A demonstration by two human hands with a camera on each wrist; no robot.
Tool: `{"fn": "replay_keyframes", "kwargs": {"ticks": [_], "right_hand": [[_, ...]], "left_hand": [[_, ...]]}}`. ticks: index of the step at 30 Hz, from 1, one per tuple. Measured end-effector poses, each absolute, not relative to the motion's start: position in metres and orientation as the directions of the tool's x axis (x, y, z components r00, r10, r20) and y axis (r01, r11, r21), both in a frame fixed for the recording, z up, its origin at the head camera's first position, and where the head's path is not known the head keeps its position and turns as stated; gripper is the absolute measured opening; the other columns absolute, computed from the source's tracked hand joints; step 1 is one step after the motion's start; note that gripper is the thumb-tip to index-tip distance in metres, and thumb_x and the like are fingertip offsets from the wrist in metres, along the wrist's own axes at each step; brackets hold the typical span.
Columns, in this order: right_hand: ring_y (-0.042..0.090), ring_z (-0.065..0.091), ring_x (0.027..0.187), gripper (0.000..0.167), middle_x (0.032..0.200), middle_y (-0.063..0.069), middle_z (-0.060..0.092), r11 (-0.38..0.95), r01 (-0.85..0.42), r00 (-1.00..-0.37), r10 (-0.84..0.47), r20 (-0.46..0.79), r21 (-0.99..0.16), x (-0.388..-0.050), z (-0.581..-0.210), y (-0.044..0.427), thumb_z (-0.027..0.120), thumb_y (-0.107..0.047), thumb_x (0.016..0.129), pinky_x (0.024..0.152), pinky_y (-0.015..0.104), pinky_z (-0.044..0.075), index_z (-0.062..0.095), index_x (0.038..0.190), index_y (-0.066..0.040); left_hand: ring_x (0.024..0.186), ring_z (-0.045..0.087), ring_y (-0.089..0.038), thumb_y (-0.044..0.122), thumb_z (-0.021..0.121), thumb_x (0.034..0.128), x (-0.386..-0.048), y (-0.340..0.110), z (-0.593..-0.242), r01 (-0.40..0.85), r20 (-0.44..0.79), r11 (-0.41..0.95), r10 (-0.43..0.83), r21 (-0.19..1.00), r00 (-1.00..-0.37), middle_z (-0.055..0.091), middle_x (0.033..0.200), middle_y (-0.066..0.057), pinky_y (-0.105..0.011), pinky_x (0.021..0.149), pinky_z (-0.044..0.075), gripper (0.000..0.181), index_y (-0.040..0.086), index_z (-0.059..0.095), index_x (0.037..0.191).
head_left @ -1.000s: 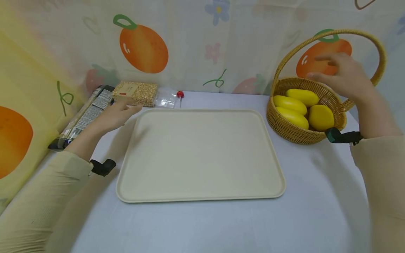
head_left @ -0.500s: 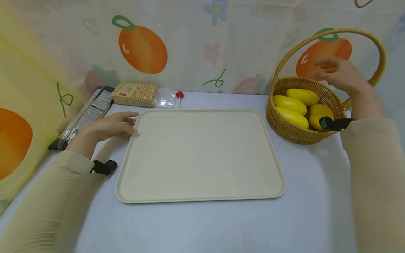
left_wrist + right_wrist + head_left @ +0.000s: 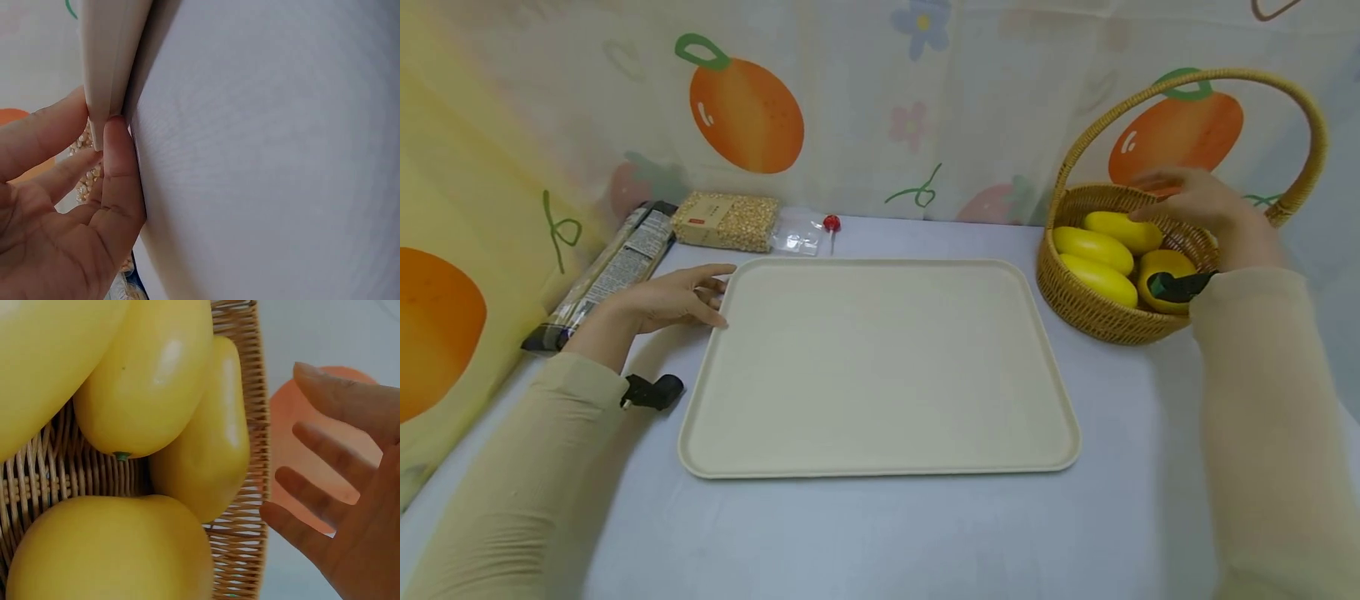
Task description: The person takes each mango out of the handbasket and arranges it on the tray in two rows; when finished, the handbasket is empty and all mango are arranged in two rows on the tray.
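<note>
My left hand (image 3: 673, 300) pinches the left rim of a cream rectangular tray (image 3: 880, 367) near its far corner. In the left wrist view the thumb lies on top of the rim (image 3: 112, 56) and a finger is tucked against its underside. Over the wicker basket (image 3: 1090, 321) at the right, my right hand (image 3: 1210, 204) hovers with fingers spread and holds nothing. Inside the basket lie several yellow mango-like fruits (image 3: 1092, 250), some long and one rounder (image 3: 112, 550). The right wrist view has that hand (image 3: 362, 487) just beyond the basket's rim, apart from the fruits.
Behind the tray's left corner lies a clear pack of yellow grains (image 3: 726, 221), with a small clear plastic bag (image 3: 796, 233) and a red lollipop (image 3: 831, 223) beside it. A long dark printed package (image 3: 617, 267) lies at far left. The basket's tall handle (image 3: 1195, 77) arches upward.
My left hand has come down from near the grain pack to the tray's left rim and taken hold of it. The right hand has lowered slightly toward the fruits.
</note>
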State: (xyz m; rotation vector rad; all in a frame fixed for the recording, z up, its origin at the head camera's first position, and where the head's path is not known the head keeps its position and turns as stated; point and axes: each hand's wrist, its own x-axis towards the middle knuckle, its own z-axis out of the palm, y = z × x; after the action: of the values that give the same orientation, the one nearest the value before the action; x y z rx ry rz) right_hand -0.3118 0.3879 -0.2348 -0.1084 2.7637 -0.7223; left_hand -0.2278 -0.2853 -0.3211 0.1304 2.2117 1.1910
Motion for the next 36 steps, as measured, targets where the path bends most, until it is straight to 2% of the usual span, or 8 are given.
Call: {"fn": "replay_keyframes", "kwargs": {"ticks": [5,12,17,20,23,27,32,36], "right_hand": [[0.05,0.01,0.149,0.073,0.167,0.018,0.007,0.867,0.016,-0.938,-0.16,-0.308,-0.499,-0.314,-0.242,0.39,0.054,-0.04,0.099,0.111,0.072,0.018,0.016,0.16,-0.024],[0.041,-0.001,0.153,0.074,0.169,0.003,-0.002,0.797,0.139,-0.906,-0.137,-0.4,-0.588,-0.313,-0.25,0.394,0.058,-0.033,0.099,0.118,0.067,0.012,0.014,0.159,-0.034],[0.041,-0.007,0.153,0.075,0.168,0.002,-0.008,0.775,0.195,-0.881,-0.131,-0.455,-0.601,-0.311,-0.251,0.392,0.058,-0.025,0.098,0.118,0.067,0.01,0.013,0.158,-0.038],[0.044,-0.003,0.15,0.075,0.168,0.005,-0.009,0.8,0.195,-0.869,-0.127,-0.479,-0.567,-0.308,-0.249,0.388,0.056,-0.028,0.099,0.116,0.067,0.015,0.011,0.158,-0.041],[0.045,-0.001,0.148,0.078,0.168,0.007,-0.011,0.822,0.201,-0.854,-0.12,-0.506,-0.533,-0.306,-0.249,0.386,0.058,-0.041,0.097,0.112,0.066,0.02,0.008,0.157,-0.045],[0.046,0.001,0.144,0.083,0.167,0.012,-0.012,0.838,0.181,-0.836,-0.145,-0.53,-0.515,-0.307,-0.254,0.387,0.057,-0.052,0.094,0.109,0.065,0.023,0.005,0.158,-0.042],[0.04,0.009,0.138,0.075,0.162,0.014,0.001,0.818,0.142,-0.837,-0.201,-0.509,-0.557,-0.311,-0.263,0.391,0.054,-0.044,0.098,0.105,0.052,0.029,0.01,0.158,-0.038],[0.037,0.009,0.138,0.069,0.161,0.009,0.004,0.801,0.188,-0.838,-0.171,-0.518,-0.569,-0.31,-0.265,0.392,0.056,-0.044,0.097,0.101,0.044,0.031,0.018,0.154,-0.047]], "left_hand": [[0.108,0.038,-0.017,0.005,0.067,0.09,-0.228,-0.285,-0.321,-0.191,-0.472,0.597,0.358,0.779,-0.806,0.022,0.147,-0.017,-0.023,0.082,0.047,0.095,0.013,0.004,0.16],[0.105,0.039,-0.015,0.004,0.067,0.0893,-0.229,-0.284,-0.32,-0.192,-0.465,0.581,0.367,0.791,-0.806,0.025,0.141,-0.014,-0.022,0.082,0.046,0.094,0.013,0.006,0.16],[0.105,0.039,-0.015,0.005,0.068,0.0889,-0.23,-0.286,-0.32,-0.206,-0.476,0.584,0.355,0.785,-0.804,0.025,0.138,-0.011,-0.023,0.082,0.046,0.093,0.015,0.009,0.16],[0.106,0.039,-0.015,0.005,0.068,0.0894,-0.23,-0.287,-0.321,-0.204,-0.478,0.587,0.358,0.783,-0.802,0.025,0.138,-0.011,-0.023,0.083,0.046,0.093,0.015,0.008,0.16],[0.104,0.04,-0.014,0.004,0.067,0.0897,-0.229,-0.288,-0.323,-0.201,-0.474,0.585,0.36,0.786,-0.804,0.025,0.139,-0.012,-0.022,0.082,0.046,0.093,0.014,0.007,0.16],[0.103,0.04,-0.013,0.004,0.067,0.0895,-0.229,-0.288,-0.324,-0.2,-0.472,0.584,0.36,0.787,-0.805,0.024,0.142,-0.014,-0.022,0.081,0.047,0.094,0.014,0.005,0.16],[0.105,0.039,-0.014,0.005,0.068,0.0893,-0.229,-0.287,-0.323,-0.207,-0.476,0.583,0.356,0.786,-0.804,0.023,0.145,-0.014,-0.022,0.082,0.046,0.095,0.015,0.006,0.16],[0.105,0.039,-0.014,0.006,0.069,0.0891,-0.229,-0.288,-0.322,-0.207,-0.475,0.583,0.356,0.786,-0.805,0.024,0.143,-0.014,-0.022,0.082,0.046,0.094,0.015,0.007,0.16]]}}
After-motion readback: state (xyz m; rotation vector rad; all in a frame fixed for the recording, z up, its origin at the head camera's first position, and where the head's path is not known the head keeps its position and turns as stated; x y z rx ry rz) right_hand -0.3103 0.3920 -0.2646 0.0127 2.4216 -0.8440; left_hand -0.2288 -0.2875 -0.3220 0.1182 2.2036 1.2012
